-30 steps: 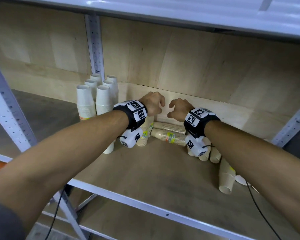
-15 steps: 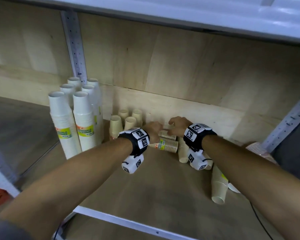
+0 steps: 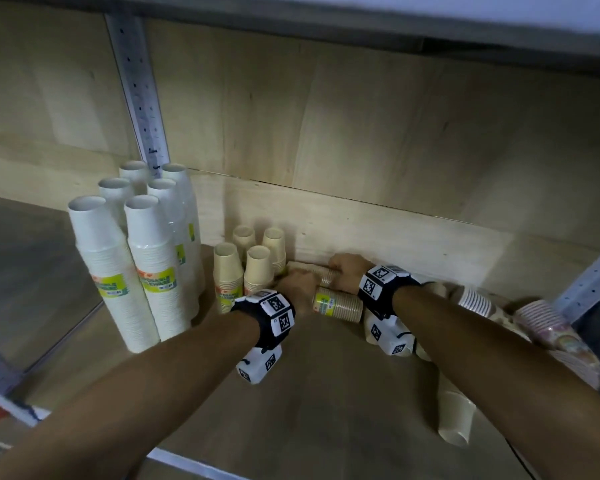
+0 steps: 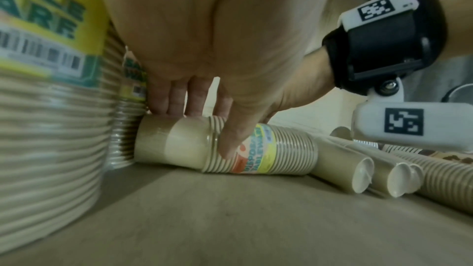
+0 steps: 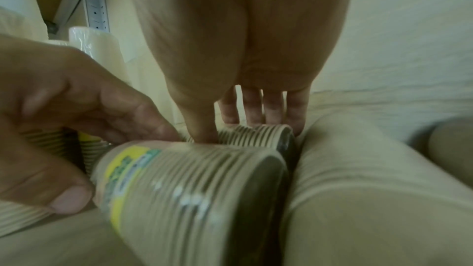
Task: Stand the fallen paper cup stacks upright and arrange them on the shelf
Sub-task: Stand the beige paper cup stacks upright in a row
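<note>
Two beige cup stacks lie on their sides near the back of the shelf board (image 3: pixel 326 410). My left hand (image 3: pixel 297 289) grips the nearer fallen stack (image 3: pixel 338 304), the one with the yellow label; in the left wrist view the thumb (image 4: pixel 227 149) and fingers wrap that stack (image 4: pixel 256 149). My right hand (image 3: pixel 345 271) grips the farther fallen stack (image 3: pixel 314 271) by the back wall. In the right wrist view, the right hand (image 5: pixel 238 128) closes thumb and fingers round its rim end (image 5: pixel 256 135), behind the labelled stack (image 5: pixel 179 179).
Tall white cup stacks (image 3: pixel 142 265) and short beige stacks (image 3: pixel 243 268) stand upright to the left. More fallen stacks lie to the right: a beige one (image 3: pixel 456 420) near the front and patterned ones (image 3: pixel 475 299). A metal post (image 3: pixel 139 98) rises behind the white stacks.
Both hands dropped from above the fallen beige stacks onto them and closed round one each. The head view shifted right and closer.
</note>
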`<action>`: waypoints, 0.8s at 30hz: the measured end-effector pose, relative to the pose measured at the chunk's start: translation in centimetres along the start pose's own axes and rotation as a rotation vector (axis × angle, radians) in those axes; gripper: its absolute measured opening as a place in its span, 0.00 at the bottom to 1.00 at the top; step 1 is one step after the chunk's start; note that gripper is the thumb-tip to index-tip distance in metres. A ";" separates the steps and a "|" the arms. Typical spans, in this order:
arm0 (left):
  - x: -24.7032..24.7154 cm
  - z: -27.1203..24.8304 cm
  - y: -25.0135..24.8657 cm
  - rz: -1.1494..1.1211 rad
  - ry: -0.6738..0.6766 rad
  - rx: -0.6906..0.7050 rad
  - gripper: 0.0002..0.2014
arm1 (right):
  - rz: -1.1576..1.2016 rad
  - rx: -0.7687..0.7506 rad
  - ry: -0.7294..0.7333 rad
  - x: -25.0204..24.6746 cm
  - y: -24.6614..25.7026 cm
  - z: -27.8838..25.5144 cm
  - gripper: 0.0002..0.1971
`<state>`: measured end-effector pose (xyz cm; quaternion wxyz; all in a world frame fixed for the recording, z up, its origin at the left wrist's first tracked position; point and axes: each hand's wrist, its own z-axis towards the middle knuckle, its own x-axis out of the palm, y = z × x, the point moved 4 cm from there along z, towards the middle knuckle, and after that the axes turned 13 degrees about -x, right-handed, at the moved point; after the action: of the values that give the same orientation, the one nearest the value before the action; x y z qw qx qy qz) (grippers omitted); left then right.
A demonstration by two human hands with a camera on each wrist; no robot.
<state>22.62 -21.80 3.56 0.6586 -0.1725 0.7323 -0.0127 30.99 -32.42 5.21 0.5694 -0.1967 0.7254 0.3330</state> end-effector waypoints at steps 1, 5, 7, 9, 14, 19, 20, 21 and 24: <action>0.0 0.0 0.0 0.009 0.005 -0.007 0.11 | -0.012 -0.005 0.002 0.1 0.0 0.1 0.27; 0.1 0.3 0.0 0.051 0.013 -0.022 0.12 | -0.028 -0.010 0.008 0.4 -0.2 0.4 0.29; 0.5 0.8 0.2 0.066 0.034 -0.016 0.13 | -0.018 -0.002 0.008 0.4 -0.3 0.3 0.29; 0.4 0.7 0.3 0.077 0.047 -0.017 0.16 | -0.013 0.001 0.001 0.3 -0.3 0.2 0.30; -0.4 -0.4 -0.2 0.045 0.038 0.008 0.17 | 0.018 0.027 -0.032 -0.1 -0.7 -0.8 0.33; -1.8 -1.0 -1.3 0.083 0.037 0.031 0.18 | 0.051 0.048 -0.108 -1.3 -1.3 -2.2 0.29; -2.1 -1.2 -1.5 0.083 0.036 0.037 0.18 | 0.059 0.054 -0.130 -1.6 -1.4 -2.6 0.28; -2.7 -1.6 -1.7 0.086 0.042 0.035 0.18 | 0.069 0.062 -0.152 -1.8 -1.4 -2.9 0.27; -4.6 -2.6 -2.1 0.052 0.070 0.062 0.20 | 0.086 0.086 -0.198 -2.6 -1.1 -4.0 0.27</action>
<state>20.93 -23.10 8.89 0.6377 -0.1323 0.7585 -0.0241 29.66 -36.28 7.93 0.6312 -0.1068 0.6873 0.3433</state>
